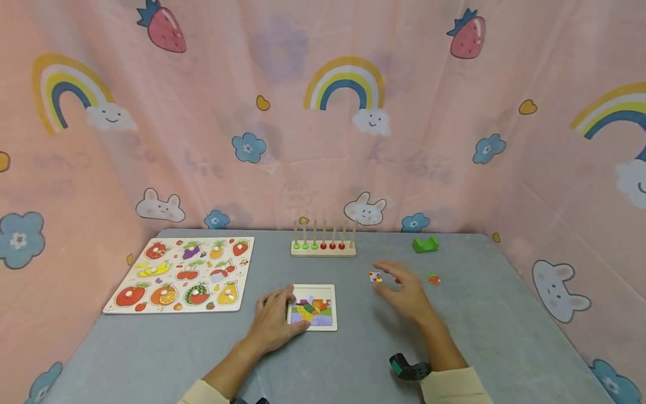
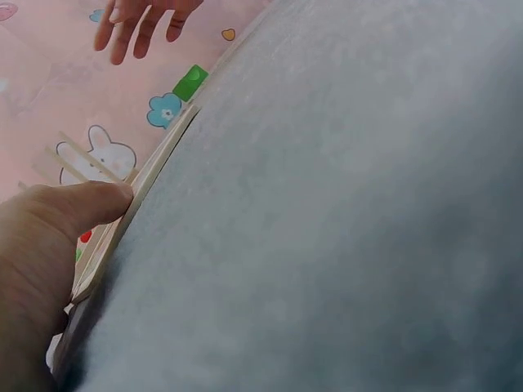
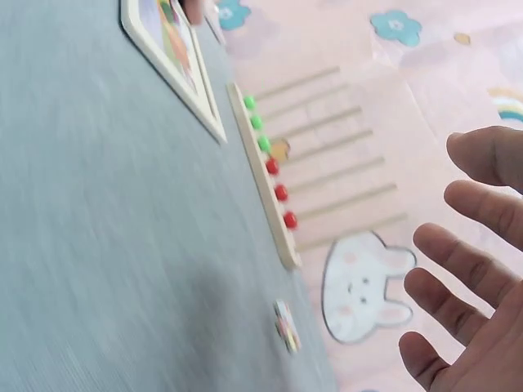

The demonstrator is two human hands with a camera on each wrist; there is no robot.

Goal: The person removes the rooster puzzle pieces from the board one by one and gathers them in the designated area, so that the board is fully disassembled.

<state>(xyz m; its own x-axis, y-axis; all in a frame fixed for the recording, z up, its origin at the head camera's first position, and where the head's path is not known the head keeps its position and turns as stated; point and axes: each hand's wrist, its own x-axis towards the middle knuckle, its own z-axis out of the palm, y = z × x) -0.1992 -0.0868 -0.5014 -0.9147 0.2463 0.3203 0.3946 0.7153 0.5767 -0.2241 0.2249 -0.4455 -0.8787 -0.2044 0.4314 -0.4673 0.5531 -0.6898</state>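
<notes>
A small jigsaw puzzle [image 1: 319, 289] in a pale wooden frame lies on the grey table, with a colourful picture inside. My left hand [image 1: 275, 318] holds it at its left side; in the left wrist view the thumb [image 2: 102, 202] rests on the frame's edge. Over the table to the right, my right hand [image 1: 407, 294] hovers with fingers spread and nothing in them. Close to its fingertips lies a small printed puzzle piece [image 1: 375, 276]. An orange piece [image 1: 434, 279] lies right of that hand. Something small and dark red is partly hidden behind its fingers.
A fruit peg board [image 1: 174, 306] covers the table's left side. At the back stands a wooden peg rack [image 1: 323, 252] with green and red beads. A green curved block [image 1: 425, 244] sits at the back right. The patterned curtain [image 1: 282, 185] borders the table.
</notes>
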